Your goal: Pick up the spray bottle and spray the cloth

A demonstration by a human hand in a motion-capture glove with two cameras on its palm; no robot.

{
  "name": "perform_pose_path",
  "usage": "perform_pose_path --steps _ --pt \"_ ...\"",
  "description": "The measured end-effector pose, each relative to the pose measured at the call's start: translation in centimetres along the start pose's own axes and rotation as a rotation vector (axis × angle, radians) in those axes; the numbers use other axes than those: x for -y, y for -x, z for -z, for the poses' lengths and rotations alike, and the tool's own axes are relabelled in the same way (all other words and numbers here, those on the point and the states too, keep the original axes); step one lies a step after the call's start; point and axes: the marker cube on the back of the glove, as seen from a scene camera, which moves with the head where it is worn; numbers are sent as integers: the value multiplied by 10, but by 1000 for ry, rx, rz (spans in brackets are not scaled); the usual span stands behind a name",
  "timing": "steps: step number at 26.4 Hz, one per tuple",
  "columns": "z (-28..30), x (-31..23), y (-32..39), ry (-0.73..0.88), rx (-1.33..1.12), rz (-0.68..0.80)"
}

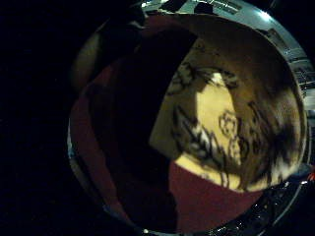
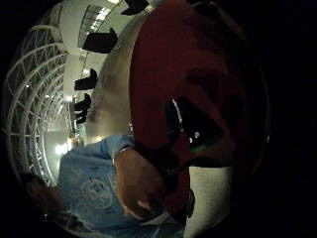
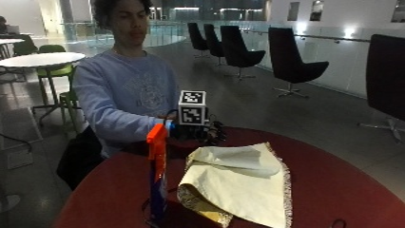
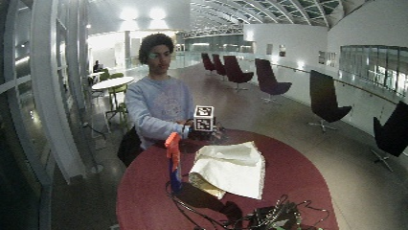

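The table (image 3: 329,190) was a big round dark-red one, with the person (image 3: 126,90) sitting at its far edge in a light blue sweatshirt. The cloth (image 3: 237,185) took up the middle of the tabletop, a pale yellow piece folded over on itself with a darker patterned edge showing along its near side. In the little-finger palm view the cloth (image 1: 216,132) showed up cream with black floral print lying on the red top, so the palm faced down towards it.

The bottle (image 3: 157,180) stood upright near the table's near edge, just beside the cloth's corner, dark blue body with an orange trigger head. Nobody was touching it.

The right hand (image 3: 193,133) hung over the far edge of the table, past the cloth and well apart from the bottle. It didn't seem to be holding anything, but honestly I couldn't tell how the fingers were set, too dark back there. The bare left hand (image 2: 141,186) showed in the thumb-side palm view, by the table edge in front of the sweatshirt, apart from the gloved one.
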Motion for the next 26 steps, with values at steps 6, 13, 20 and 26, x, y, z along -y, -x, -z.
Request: perform_pose_path --steps 6,13,20,26 --pt "14 -72 0 -71 34 -10" --pt "26 -158 -25 -121 33 -81" --pt "34 -174 -49 -230 173 -143" --pt "50 -183 -68 -443 570 -171"
